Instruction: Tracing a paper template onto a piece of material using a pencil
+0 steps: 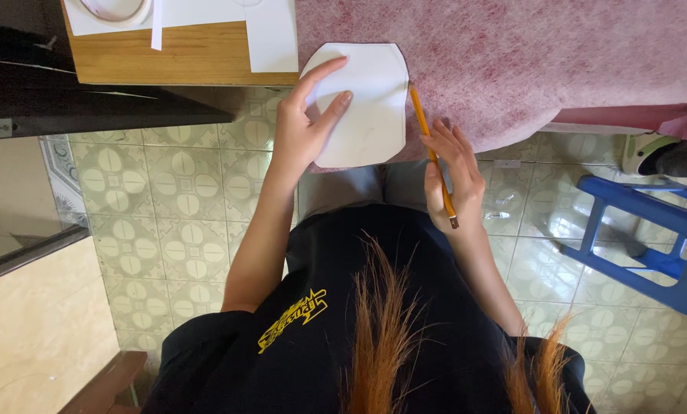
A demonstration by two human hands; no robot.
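Head view looks down on a person in a black shirt at a table edge. Pink felt-like cloth (527, 61) covers the tabletop, and bare wood (167, 57) shows at its left end under white paper sheets (270, 31). A white template (370, 103) with curved sides lies at the near edge of the cloth. The left hand (305, 126) rests flat and open on the template, fingers spread, pressing it down. The right hand (454, 180) is closed around a yellow pencil (433, 153), whose tip touches the template's right edge. Patterned green floor tiles (167, 199) lie below, with a blue stool (650, 230) at the right.
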